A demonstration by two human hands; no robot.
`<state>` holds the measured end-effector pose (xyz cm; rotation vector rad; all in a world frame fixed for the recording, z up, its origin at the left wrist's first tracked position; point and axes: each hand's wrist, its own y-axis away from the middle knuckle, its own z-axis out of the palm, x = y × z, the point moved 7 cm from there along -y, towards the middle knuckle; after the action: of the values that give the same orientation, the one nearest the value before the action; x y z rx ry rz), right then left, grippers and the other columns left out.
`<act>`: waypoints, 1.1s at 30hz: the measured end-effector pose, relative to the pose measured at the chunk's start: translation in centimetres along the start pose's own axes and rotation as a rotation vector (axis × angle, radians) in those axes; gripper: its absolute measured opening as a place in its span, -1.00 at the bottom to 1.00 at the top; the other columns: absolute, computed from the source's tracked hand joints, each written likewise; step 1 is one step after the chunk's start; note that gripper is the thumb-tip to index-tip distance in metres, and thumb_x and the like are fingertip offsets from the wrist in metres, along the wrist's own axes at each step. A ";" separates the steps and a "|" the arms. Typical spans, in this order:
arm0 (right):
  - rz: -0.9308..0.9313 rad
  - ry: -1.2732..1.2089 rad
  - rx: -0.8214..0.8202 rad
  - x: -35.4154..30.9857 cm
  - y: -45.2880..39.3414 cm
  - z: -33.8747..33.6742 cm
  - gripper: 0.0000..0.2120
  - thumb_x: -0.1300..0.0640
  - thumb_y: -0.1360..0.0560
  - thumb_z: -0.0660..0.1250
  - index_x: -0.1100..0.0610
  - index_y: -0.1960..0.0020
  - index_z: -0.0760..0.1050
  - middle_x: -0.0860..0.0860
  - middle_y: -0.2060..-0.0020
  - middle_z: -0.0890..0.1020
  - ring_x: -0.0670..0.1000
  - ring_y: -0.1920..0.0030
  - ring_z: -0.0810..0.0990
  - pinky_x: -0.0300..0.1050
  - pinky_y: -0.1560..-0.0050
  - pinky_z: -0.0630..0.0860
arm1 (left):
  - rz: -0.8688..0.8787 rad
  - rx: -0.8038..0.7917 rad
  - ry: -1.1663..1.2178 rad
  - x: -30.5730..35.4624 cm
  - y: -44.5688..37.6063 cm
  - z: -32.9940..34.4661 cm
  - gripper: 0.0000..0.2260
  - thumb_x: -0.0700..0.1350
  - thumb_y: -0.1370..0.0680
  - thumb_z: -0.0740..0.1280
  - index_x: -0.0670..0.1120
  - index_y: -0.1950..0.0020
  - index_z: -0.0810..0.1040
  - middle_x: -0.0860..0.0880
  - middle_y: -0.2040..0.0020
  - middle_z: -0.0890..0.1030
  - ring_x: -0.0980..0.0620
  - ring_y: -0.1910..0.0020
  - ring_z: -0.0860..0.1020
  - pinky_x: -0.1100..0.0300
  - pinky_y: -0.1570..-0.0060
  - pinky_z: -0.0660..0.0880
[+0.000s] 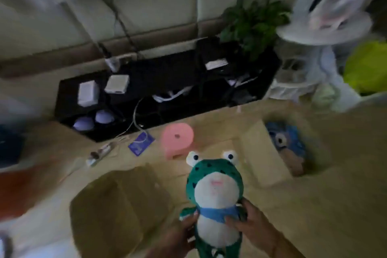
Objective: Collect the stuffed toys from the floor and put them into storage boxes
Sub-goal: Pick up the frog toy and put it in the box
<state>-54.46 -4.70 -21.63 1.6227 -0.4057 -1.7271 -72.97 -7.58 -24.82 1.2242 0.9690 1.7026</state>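
Frog toy (green, upright) gripped by both hands.

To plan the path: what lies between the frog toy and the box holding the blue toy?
In the head view, only that cardboard box's open flap, between the frog toy and blue toy.

A green frog plush with a white belly, bulging white eyes and a blue neck scarf is standing upright between the fingers gripping its sides. Beyond the fingertips, two open cardboard boxes are sitting: one to their left looking empty, one to their right holding a blue plush.
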 end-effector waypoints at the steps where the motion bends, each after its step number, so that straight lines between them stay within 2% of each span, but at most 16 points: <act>1: -0.018 0.043 0.070 -1.4 1.6 -3.4 -0.05 -0.20 -0.07 0.54 0.04 -0.37 0.31 -0.08 -0.09 0.58 -0.20 0.02 0.62 -0.32 0.15 0.56 | -0.011 0.011 -0.031 1.9 0.8 3.6 -0.75 -0.12 -0.52 0.40 -0.16 -0.16 0.58 -0.12 0.13 0.71 -0.11 0.10 0.66 0.08 0.26 0.61; 2: -0.040 0.017 0.161 -3.0 3.2 -7.1 -0.07 -0.24 -0.09 0.55 0.01 -0.36 0.31 -0.12 -0.12 0.57 -0.24 0.01 0.61 -0.31 0.11 0.57 | 0.015 -0.053 -0.116 3.6 0.3 7.7 -0.74 -0.09 -0.47 0.44 -0.13 -0.13 0.60 -0.11 0.12 0.72 -0.12 0.08 0.64 0.09 0.20 0.60; 5: -0.105 -0.078 0.316 -5.2 6.5 -16.4 -0.19 -0.20 -0.20 0.55 -0.02 -0.36 0.34 -0.12 -0.26 0.52 -0.09 -0.20 0.56 -0.22 -0.05 0.59 | 0.065 -0.151 -0.358 7.7 -1.1 18.5 -0.71 -0.03 -0.42 0.49 -0.10 -0.09 0.63 -0.08 0.02 0.71 -0.11 0.01 0.63 0.05 -0.01 0.54; 8: -0.131 -0.174 0.435 -4.8 7.5 -22.5 -0.42 0.03 -0.40 0.47 -0.02 -0.36 0.34 -0.13 -0.24 0.52 -0.12 -0.18 0.55 -0.26 -0.02 0.58 | 0.060 -0.201 -0.475 9.4 -3.6 25.9 -0.74 -0.03 -0.48 0.46 -0.11 -0.10 0.62 -0.07 0.02 0.71 -0.08 0.05 0.64 0.11 0.09 0.56; 12: -0.044 -0.211 0.565 -4.7 6.2 -28.1 -0.27 -0.28 -0.20 0.53 -0.02 -0.27 0.43 -0.14 -0.18 0.58 -0.18 -0.11 0.57 -0.38 0.07 0.56 | 0.110 -0.160 -0.602 12.0 -8.0 32.6 -0.84 -0.07 -0.51 0.44 -0.16 0.10 0.58 -0.12 0.16 0.65 -0.07 0.21 0.59 0.18 0.29 0.52; 14: 0.018 -0.222 0.619 -4.2 4.4 -30.8 -0.44 -0.17 -0.36 0.47 0.03 -0.26 0.44 -0.10 -0.14 0.58 -0.23 -0.02 0.54 -0.48 0.21 0.51 | 0.152 -0.146 -0.685 13.4 -11.4 35.3 -0.76 -0.01 -0.43 0.49 -0.16 0.15 0.54 -0.17 0.15 0.61 -0.08 0.20 0.56 0.11 0.22 0.49; 16: 0.077 -0.283 0.663 -3.3 2.4 -33.6 -0.51 -0.06 -0.43 0.43 0.07 -0.30 0.44 -0.07 -0.12 0.57 -0.18 0.01 0.54 -0.48 0.25 0.48 | 0.177 -0.138 -0.773 14.6 -15.8 38.2 -0.72 0.01 -0.39 0.47 -0.14 0.08 0.52 -0.17 0.07 0.62 -0.09 0.14 0.58 0.11 0.18 0.52; 19: 0.149 -0.334 0.724 -1.5 -0.1 -37.2 -0.45 -0.13 -0.35 0.45 0.01 -0.27 0.44 -0.06 -0.15 0.59 -0.08 -0.06 0.57 -0.37 0.07 0.52 | 0.268 -0.142 -0.951 15.2 -21.5 43.4 -0.85 -0.13 -0.57 0.31 -0.02 -0.13 0.47 -0.11 0.04 0.58 -0.06 0.09 0.58 0.01 0.06 0.57; 21: 0.190 -0.385 0.785 -0.3 -2.0 -40.1 -0.35 -0.29 -0.21 0.44 -0.06 -0.21 0.41 -0.04 -0.15 0.59 0.02 -0.10 0.56 -0.11 -0.12 0.53 | 0.326 -0.230 -0.988 14.5 -24.7 47.1 -0.74 -0.10 -0.58 0.34 0.04 -0.24 0.41 -0.07 -0.07 0.57 -0.03 0.00 0.57 0.11 0.05 0.58; 22: 0.202 -0.417 0.814 0.6 -3.2 -41.6 -0.35 -0.33 -0.18 0.44 -0.08 -0.17 0.40 -0.04 -0.11 0.59 0.05 -0.10 0.55 -0.04 -0.16 0.50 | 0.349 -0.266 -1.019 13.9 -26.4 48.7 -0.61 -0.06 -0.53 0.41 0.05 -0.30 0.37 -0.01 -0.18 0.52 0.01 -0.10 0.53 0.22 0.04 0.56; 23: 0.214 -0.450 0.830 1.4 -4.5 -43.3 -0.41 -0.28 -0.24 0.47 -0.07 -0.16 0.40 -0.04 -0.07 0.57 0.06 -0.09 0.54 -0.04 -0.16 0.48 | 0.360 -0.290 -1.067 13.2 -28.5 50.2 -0.44 -0.03 -0.45 0.49 0.04 -0.37 0.30 0.06 -0.26 0.42 0.07 -0.19 0.44 0.28 -0.03 0.50; 24: 0.224 -0.479 0.848 2.5 -6.1 -45.1 -0.53 -0.12 -0.36 0.47 -0.02 -0.18 0.41 -0.02 -0.06 0.55 0.06 -0.08 0.52 -0.09 -0.16 0.45 | 0.351 -0.301 -1.134 12.3 -30.9 51.3 -0.27 0.00 -0.38 0.55 0.05 -0.42 0.23 0.10 -0.29 0.31 0.11 -0.25 0.33 0.27 -0.12 0.43; 26: 0.264 -0.485 0.888 5.9 -9.5 -48.8 -0.67 0.13 -0.53 0.35 0.10 -0.28 0.42 0.04 -0.14 0.54 0.02 -0.05 0.46 -0.16 -0.10 0.39 | 0.308 -0.318 -1.233 10.4 -36.5 52.7 -0.12 0.05 -0.29 0.61 0.11 -0.43 0.13 0.12 -0.30 0.20 0.11 -0.31 0.23 0.19 -0.24 0.33; 29: 0.332 -0.425 0.916 12.0 -15.2 -54.1 -0.69 0.19 -0.57 0.28 0.18 -0.30 0.40 0.05 -0.19 0.53 0.01 -0.08 0.46 -0.15 -0.08 0.40 | 0.298 -0.341 -1.278 7.8 -46.1 54.2 -0.07 0.16 -0.21 0.62 0.15 -0.43 0.18 0.08 -0.41 0.27 0.05 -0.37 0.33 0.14 -0.24 0.41; 31: 0.376 -0.382 0.923 15.5 -18.8 -56.7 -0.70 0.21 -0.56 0.28 0.21 -0.28 0.37 0.08 -0.14 0.53 0.08 -0.17 0.50 -0.13 -0.06 0.42 | 0.266 -0.323 -1.320 6.4 -52.4 54.4 -0.10 0.04 -0.29 0.61 0.04 -0.49 0.19 0.05 -0.40 0.30 0.09 -0.32 0.36 0.16 -0.19 0.42; 33: 0.417 -0.333 0.894 18.8 -22.3 -58.9 -0.66 0.15 -0.56 0.28 0.22 -0.30 0.37 0.12 -0.21 0.52 0.14 -0.24 0.48 -0.15 -0.06 0.39 | 0.274 -0.335 -1.366 5.1 -57.6 54.8 -0.15 -0.08 -0.35 0.59 -0.04 -0.50 0.19 0.01 -0.39 0.33 0.04 -0.32 0.37 0.08 -0.22 0.43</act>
<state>-3.44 12.19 -59.46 1.6129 -1.7369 -1.5574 -11.22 25.84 -62.53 1.8438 -0.3044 0.7489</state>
